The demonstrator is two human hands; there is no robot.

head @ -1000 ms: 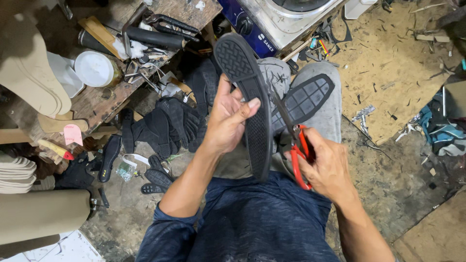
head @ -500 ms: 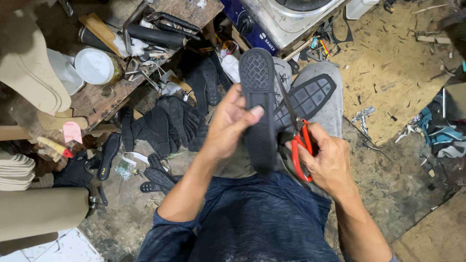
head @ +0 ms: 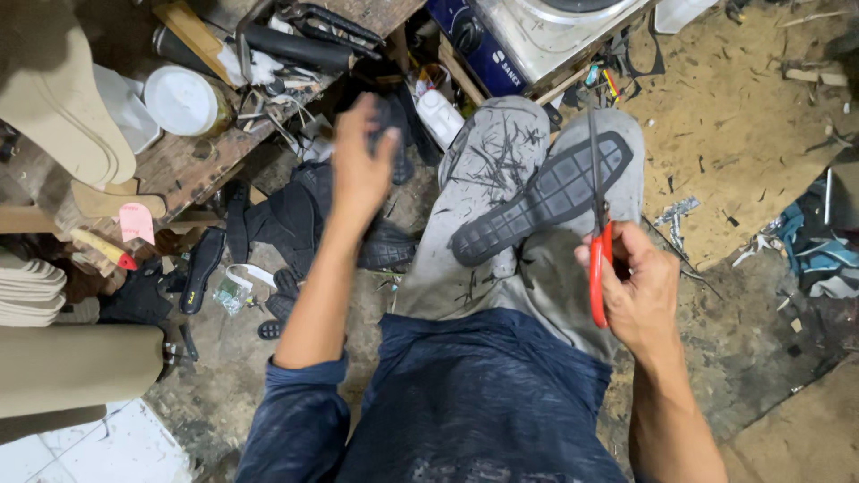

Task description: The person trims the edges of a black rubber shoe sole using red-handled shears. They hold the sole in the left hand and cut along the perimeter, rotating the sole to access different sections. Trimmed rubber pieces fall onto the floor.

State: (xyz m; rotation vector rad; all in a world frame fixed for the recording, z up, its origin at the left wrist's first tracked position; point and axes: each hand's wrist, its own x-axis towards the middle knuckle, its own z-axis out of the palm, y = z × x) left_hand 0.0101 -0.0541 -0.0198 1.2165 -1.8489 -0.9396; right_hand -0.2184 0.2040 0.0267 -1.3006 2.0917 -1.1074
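Note:
My left hand [head: 358,165] reaches forward over a heap of black shoe soles [head: 286,219] on the floor. It is blurred, and its fingers close around a black sole [head: 399,148]. My right hand [head: 637,295] grips red-handled scissors [head: 598,268] with the blades pointing up and away. Another black sole [head: 541,197] with a grid tread lies across my grey-trousered right knee, just left of the scissors.
A wooden bench [head: 170,174] at the left carries a white lid [head: 179,100], tools and beige insoles [head: 54,98]. More beige insoles are stacked at the left edge [head: 31,291]. A metal appliance [head: 537,36] stands ahead. Sawdust and scraps cover the floor at the right [head: 743,125].
My left hand has carried the upright sole away from the scissors, forward and to the left over the heap. The right hand has moved right with the scissors, leaving the other sole uncovered on my knee.

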